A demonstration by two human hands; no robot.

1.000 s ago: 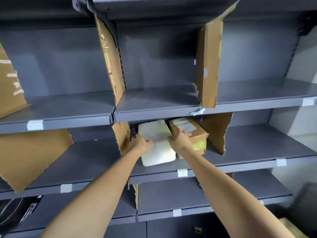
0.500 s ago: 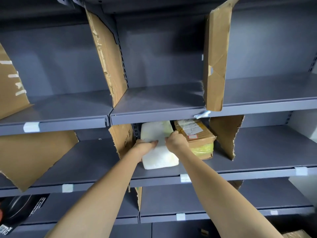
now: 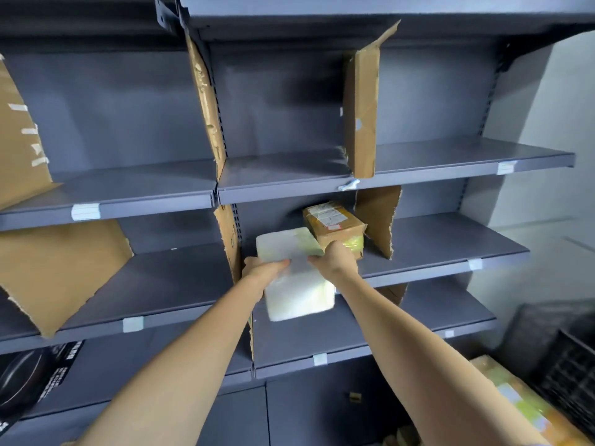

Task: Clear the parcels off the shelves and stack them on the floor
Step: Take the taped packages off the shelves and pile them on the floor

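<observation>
— So, where is our white parcel [image 3: 297, 278]?

— We hold it at the front of the middle shelf [image 3: 450, 249], sticking out past the edge. Our left hand [image 3: 262, 270] grips its left side. Our right hand [image 3: 335, 257] grips its right side.

— And the brown box [image 3: 333, 225]?

— It sits on the shelf behind, just beside our right hand.

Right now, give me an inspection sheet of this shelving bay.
Surface: grey metal shelves, mostly bare.
Job's things: white parcel half off the middle shelf; brown box behind it on that shelf.
Clutter: torn cardboard dividers; black printed box lower left.
Grippers: left hand and right hand both hold the white parcel.
Cables: nothing seen.
Surroundings: taped parcels and dark crate lower right.
</observation>
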